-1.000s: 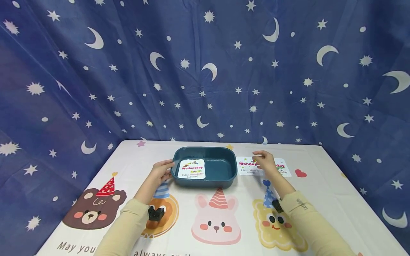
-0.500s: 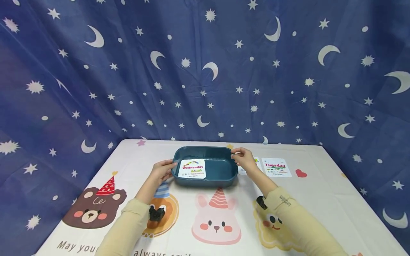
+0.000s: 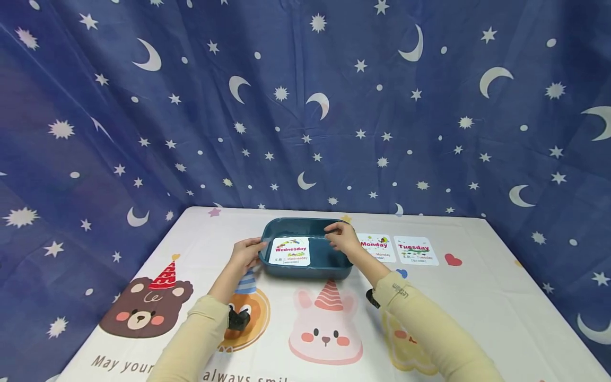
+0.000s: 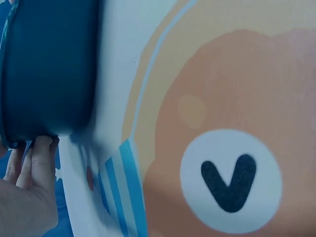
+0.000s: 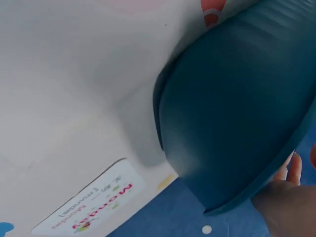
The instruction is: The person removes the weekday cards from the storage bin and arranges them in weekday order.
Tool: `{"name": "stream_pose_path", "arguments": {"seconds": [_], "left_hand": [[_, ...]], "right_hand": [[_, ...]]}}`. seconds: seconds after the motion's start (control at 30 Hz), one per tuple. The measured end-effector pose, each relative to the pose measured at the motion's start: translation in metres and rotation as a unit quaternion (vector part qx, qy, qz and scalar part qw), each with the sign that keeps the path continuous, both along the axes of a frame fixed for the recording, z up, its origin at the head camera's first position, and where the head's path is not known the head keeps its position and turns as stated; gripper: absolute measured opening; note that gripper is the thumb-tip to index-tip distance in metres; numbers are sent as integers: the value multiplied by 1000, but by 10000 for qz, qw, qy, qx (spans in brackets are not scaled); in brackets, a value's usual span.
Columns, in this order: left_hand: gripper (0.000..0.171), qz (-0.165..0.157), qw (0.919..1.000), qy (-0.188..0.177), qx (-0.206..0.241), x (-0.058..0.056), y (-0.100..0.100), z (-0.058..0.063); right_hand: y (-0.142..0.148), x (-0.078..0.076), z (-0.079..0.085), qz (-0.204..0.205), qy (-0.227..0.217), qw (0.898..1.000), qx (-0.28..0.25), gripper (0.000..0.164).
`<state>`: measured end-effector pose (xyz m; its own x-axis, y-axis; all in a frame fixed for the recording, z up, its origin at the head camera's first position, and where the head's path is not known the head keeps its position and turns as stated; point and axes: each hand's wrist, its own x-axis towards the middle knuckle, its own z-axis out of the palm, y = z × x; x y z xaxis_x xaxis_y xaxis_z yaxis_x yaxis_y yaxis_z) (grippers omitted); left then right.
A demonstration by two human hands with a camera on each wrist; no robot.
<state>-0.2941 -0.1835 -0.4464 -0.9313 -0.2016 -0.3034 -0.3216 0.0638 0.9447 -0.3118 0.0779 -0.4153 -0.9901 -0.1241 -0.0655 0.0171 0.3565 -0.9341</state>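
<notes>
A dark teal plastic tray (image 3: 305, 274) stands near the back of the table, with a white "Wednesday" card (image 3: 290, 251) lying in its left part. My left hand (image 3: 245, 254) grips the tray's left end, thumb at the rim; in the left wrist view, fingers (image 4: 43, 158) press its outer wall. Over the tray's right side hovers my right hand (image 3: 343, 240), fingers loosely bent and nothing visible in them. Part of that hand (image 5: 284, 200) shows past the tray's rim in the right wrist view. Beside the tray lies a "Monday" card (image 3: 377, 248), its left edge partly hidden by my right hand.
A "Tuesday" card (image 3: 416, 251) lies right of the Monday card. The white tablecloth (image 3: 496, 302) bears printed cartoon animals and lettering. Behind the table's far edge hangs a blue curtain (image 3: 267, 175) with moons and stars.
My right hand has moved left, from above the Monday and Tuesday cards, past the tray's right rim, to over its inside. The left hand keeps its grip on the tray.
</notes>
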Motion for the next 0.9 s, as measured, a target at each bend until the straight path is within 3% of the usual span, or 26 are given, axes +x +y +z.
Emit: {"name": "stream_pose_path", "arguments": {"seconds": [0.27, 0.53, 0.8, 0.9], "left_hand": [[45, 15, 10000, 36, 91, 3, 0, -1], [44, 60, 10000, 33, 41, 3, -2, -1], [43, 111, 9999, 38, -7, 4, 0, -1], [43, 157, 9999, -18, -32, 3, 0, -2]], "right_hand": [[-20, -4, -8, 314, -505, 9974, 408, 29], [-34, -6, -17, 395, -909, 9947, 287, 28], [-46, -9, -27, 91, -1487, 9887, 161, 31], [-47, -26, -45, -16, -1746, 9845, -168, 30]]}}
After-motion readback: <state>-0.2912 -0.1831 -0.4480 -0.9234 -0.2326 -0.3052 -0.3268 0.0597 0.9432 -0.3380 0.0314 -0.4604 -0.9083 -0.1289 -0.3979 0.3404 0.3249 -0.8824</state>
